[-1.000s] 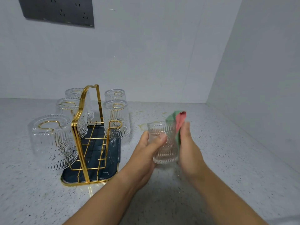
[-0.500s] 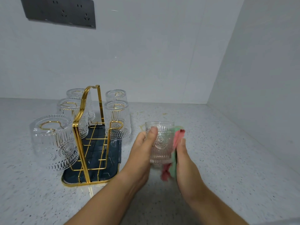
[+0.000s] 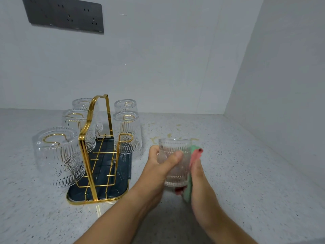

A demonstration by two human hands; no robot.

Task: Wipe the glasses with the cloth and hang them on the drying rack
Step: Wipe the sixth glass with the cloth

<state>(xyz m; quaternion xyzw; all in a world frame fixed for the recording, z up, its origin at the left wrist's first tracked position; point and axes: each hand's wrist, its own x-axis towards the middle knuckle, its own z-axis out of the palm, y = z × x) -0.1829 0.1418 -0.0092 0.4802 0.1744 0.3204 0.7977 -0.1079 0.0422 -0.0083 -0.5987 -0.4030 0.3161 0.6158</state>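
Ribbed clear glass (image 3: 175, 166) upright, held over counter (image 3: 255, 173). Left hand (image 3: 158, 168) grips it: thumb across near face, fingers (image 3: 153, 152) curled round 9 o'clock side. Right hand (image 3: 199, 176) at glass's 3 o'clock, flat, pressing pink-green cloth (image 3: 194, 152) against wall. Gold drying rack (image 3: 88, 155) at 9 o'clock, five hung glasses (image 3: 58, 155) upside down.

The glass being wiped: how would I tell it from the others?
Find the gold drying rack on the speckled counter. Right of it, the left hand grips a glass beside a pink-green cloth. It alone is mouth-up; five others hang upside down.
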